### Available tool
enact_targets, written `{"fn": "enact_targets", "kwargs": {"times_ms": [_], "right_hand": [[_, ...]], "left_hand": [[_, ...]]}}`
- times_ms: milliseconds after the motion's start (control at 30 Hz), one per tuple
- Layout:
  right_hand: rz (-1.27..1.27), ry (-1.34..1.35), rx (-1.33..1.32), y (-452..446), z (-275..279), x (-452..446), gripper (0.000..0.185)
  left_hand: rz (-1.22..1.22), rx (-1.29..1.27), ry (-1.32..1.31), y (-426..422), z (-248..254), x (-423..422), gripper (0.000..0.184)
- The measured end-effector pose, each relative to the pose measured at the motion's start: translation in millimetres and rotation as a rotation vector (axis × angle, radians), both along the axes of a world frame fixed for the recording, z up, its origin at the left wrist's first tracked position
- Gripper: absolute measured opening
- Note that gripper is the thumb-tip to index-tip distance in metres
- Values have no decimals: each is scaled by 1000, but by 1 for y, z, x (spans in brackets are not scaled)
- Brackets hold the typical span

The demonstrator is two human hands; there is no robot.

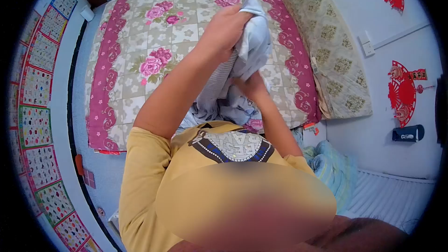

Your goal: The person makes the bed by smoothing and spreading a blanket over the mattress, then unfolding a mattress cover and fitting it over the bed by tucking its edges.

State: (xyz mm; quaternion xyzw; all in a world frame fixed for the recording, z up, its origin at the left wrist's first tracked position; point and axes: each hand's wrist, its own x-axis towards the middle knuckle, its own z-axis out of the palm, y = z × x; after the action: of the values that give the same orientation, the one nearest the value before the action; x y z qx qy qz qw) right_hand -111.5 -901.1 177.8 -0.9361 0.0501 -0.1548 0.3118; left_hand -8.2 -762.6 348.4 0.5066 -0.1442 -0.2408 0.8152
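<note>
My left hand (227,29) is raised over the bed, its fingers closed around the upper end of a light grey-blue garment (255,35). A small dark tip of the cloth sticks up above that hand. Below it, the fabric hangs in folds, with a finely striped part (215,84) on the left side. My right hand (253,87) is lower, against the hanging cloth; its fingers are blurred and partly hidden. More crumpled grey-blue cloth (233,107) lies in front of my yellow shirt. What kind of garment it is does not show.
A bed with a flowered, checked cover (186,32) extends ahead. A patterned padded panel (333,51) leans along the right wall. A folded pale green-blue quilt (331,165) lies at the lower right. Picture charts (35,126) line the left wall; red fan decorations (402,91) hang on the right.
</note>
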Motion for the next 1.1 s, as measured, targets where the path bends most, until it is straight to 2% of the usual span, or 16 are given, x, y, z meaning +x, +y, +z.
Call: {"fn": "enact_targets", "kwargs": {"times_ms": [33, 100, 200, 300, 400, 500, 600, 700, 733, 833, 900, 967, 1000, 1033, 1067, 1100], "right_hand": [[-73, -189, -193, -8, 6, 16, 52], [-348, 242, -117, -43, 37, 37, 44], [-249, -48, -108, -130, 68, 41, 32], [-199, -403, 94, -159, 143, 24, 32], [-356, -414, 53, -185, 158, 21, 34], [-532, -309, -682, -193, 152, 16, 31], [-409, 21, -85, -196, 167, -2, 27], [-269, -8, 402, -208, 189, -23, 28], [-222, -206, 762, -204, 201, -27, 30], [-164, -587, 1234, -183, 256, -31, 30], [-46, -471, 1261, -194, 246, -26, 31], [54, -257, 1295, -210, 221, -11, 36], [114, -184, 1359, -186, 216, -4, 37], [-74, -273, 1273, -135, 228, -1, 37], [-25, -296, 1320, -102, 241, -2, 37], [70, -294, 1372, -88, 246, 2, 37]], "left_hand": [[-21, 1, -52, 0, 7, 1, 24], [-28, 116, -245, 5, 14, 9, 26], [66, 462, -575, 40, 6, 48, 36], [36, 488, -562, 65, -5, 58, 45], [-21, 516, -483, 69, -13, 59, 44], [84, 529, -478, 75, -13, 58, 40], [249, 520, -436, 91, -38, 100, 40], [459, 526, -454, 119, -47, 165, 41], [518, 532, -538, 118, -39, 173, 40], [796, 556, -953, 109, -13, 179, 35], [1111, 566, -1457, 71, -4, 162, 30], [732, 420, -1304, 27, -13, 79, 28], [341, 583, -1123, 12, -24, 36, 30], [51, 624, -1040, -1, -34, -6, 37], [-122, 604, -893, -15, -47, -37, 42], [-26, 547, -995, -37, -81, -46, 52]]}}
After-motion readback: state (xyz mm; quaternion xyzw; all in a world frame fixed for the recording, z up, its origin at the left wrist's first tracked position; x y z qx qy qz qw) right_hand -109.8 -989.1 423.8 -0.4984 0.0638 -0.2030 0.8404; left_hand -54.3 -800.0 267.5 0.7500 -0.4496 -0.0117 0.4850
